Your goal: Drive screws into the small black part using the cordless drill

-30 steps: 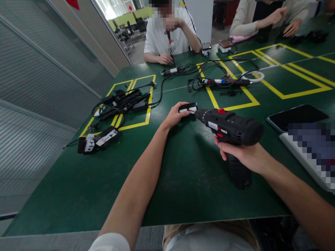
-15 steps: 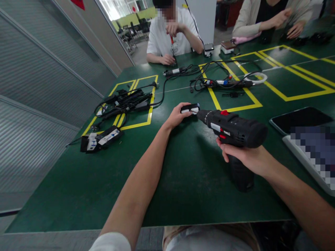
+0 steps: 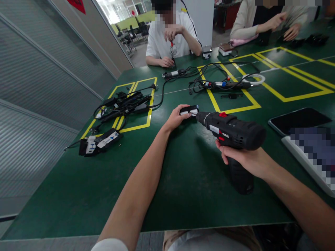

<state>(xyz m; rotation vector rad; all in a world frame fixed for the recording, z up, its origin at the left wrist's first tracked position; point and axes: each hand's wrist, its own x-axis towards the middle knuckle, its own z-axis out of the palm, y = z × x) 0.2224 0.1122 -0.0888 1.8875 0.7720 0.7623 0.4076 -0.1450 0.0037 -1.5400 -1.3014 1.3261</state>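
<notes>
My right hand is wrapped round the grip of a black cordless drill with red switches. The drill points left, its chuck end close against a small black box with white labels. Fingers and thumb of my left hand grip that box near the middle of the green table. Whether the drill's bit touches the box, I cannot make out.
Black cabled devices lie in a taped frame at left, a labelled black box before them. Pen-like electric tools and cables lie further back. A phone rests at right. Two people sit across the table, one in a white shirt.
The view has shifted very slightly. Both hands, the drill and the small black box keep nearly the same places relative to each other.
</notes>
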